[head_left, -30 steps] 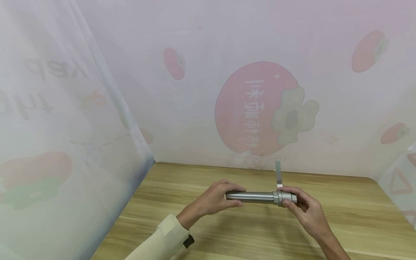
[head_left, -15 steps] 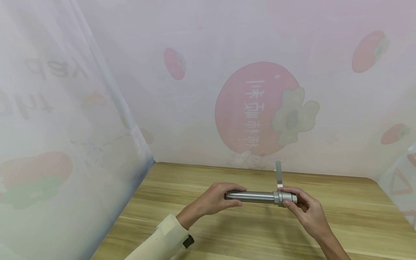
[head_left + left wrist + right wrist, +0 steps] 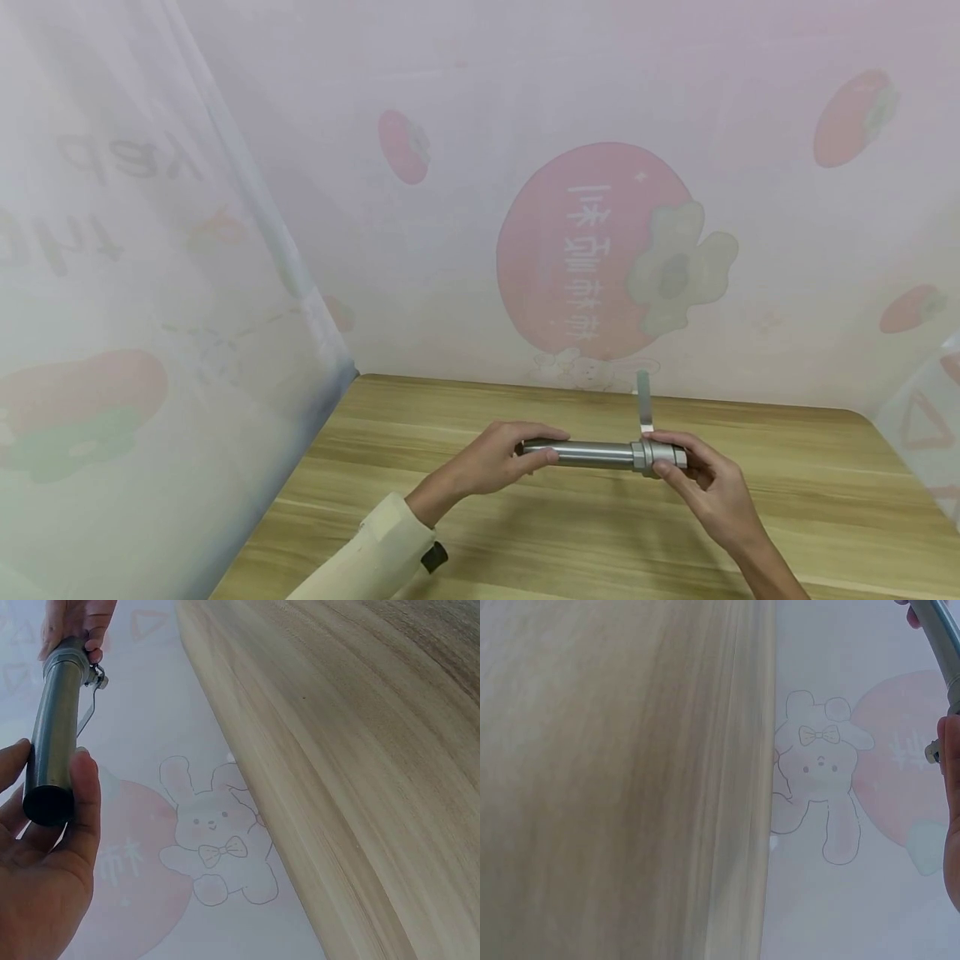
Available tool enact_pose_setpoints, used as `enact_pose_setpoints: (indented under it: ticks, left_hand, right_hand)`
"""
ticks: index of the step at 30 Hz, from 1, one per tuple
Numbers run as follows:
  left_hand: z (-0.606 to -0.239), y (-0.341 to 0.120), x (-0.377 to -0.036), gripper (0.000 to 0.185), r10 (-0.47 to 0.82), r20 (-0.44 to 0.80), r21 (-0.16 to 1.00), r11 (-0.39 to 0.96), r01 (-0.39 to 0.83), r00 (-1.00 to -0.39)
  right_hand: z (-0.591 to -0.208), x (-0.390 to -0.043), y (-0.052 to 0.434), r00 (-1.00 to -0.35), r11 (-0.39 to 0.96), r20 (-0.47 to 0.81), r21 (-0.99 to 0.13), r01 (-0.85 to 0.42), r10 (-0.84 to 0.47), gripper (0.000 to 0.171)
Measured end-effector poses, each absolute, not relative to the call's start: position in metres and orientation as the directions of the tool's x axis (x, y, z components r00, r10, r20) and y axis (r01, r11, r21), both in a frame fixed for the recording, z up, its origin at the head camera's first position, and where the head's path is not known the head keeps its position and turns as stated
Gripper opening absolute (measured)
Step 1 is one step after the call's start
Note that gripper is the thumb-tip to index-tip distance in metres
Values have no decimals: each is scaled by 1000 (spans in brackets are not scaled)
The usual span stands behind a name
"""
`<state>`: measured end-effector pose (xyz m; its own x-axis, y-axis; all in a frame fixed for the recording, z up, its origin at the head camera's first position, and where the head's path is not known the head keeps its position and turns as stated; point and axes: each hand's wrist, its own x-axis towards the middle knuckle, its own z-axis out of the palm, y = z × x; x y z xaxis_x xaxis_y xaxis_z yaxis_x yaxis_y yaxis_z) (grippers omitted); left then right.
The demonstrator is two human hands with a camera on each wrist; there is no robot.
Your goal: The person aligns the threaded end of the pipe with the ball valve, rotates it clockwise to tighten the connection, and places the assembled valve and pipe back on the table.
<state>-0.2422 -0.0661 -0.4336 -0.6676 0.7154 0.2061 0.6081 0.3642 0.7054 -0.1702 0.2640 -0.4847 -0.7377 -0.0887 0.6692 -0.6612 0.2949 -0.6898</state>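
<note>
A grey metal cylinder (image 3: 592, 454) is held level above the wooden table (image 3: 525, 533), between both hands. My left hand (image 3: 498, 458) grips its plain left end, fingers and thumb curled round the tube (image 3: 54, 742). My right hand (image 3: 693, 475) pinches the wider collar (image 3: 658, 456) at the right end. A thin flat metal lever (image 3: 642, 404) stands up from that collar. In the right wrist view only a short piece of the cylinder (image 3: 941, 637) and the edge of my right hand (image 3: 952, 817) show.
A translucent curtain (image 3: 622, 250) printed with red fruit, a flower and a rabbit drawing (image 3: 214, 836) walls the table at the back and on both sides. The wooden tabletop extends toward me under the hands. A cream sleeve (image 3: 375, 554) covers the left forearm.
The left hand's fingers have shifted slightly on the cylinder's left end. The cylinder and the right hand stay where they were.
</note>
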Motion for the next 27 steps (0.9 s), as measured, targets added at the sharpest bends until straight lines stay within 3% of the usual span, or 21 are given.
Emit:
enact_pose_setpoints:
  ticks: [27]
  left_hand:
    - [-435,-67,-243,41,728,280,688,302,660,-625]
  right_hand:
    - [-484,-169,264,-764,321,640,-709,-628,-82,43]
